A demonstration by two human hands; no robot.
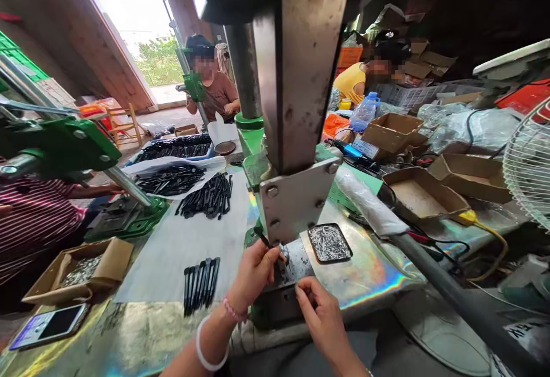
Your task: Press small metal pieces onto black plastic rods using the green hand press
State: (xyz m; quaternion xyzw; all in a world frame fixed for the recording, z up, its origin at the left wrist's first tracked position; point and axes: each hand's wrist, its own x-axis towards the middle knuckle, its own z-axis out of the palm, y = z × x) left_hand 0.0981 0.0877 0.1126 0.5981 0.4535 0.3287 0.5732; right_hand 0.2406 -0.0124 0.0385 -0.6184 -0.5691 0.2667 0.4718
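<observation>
My left hand (253,271), with a pink band and a white bangle at the wrist, pinches a slim black piece (262,237) at the press (296,205), just below its bolted metal plate. Closed at the fingertips, my right hand (320,311) is by the front edge of the press base (296,265); whether anything small is between those fingers cannot be made out. Right of the base sits a black tray (330,243) full of small shiny metal pins. A neat row of black pieces (201,285) lies left of my left hand, on a white sheet (158,274).
Farther back are a loose pile of black pieces (210,196) and a filled blue bin (172,150). A long lever (455,285) slants down on the right, near a fan (530,165). A phone (49,326) and cardboard box (81,271) lie left. Other people sit nearby.
</observation>
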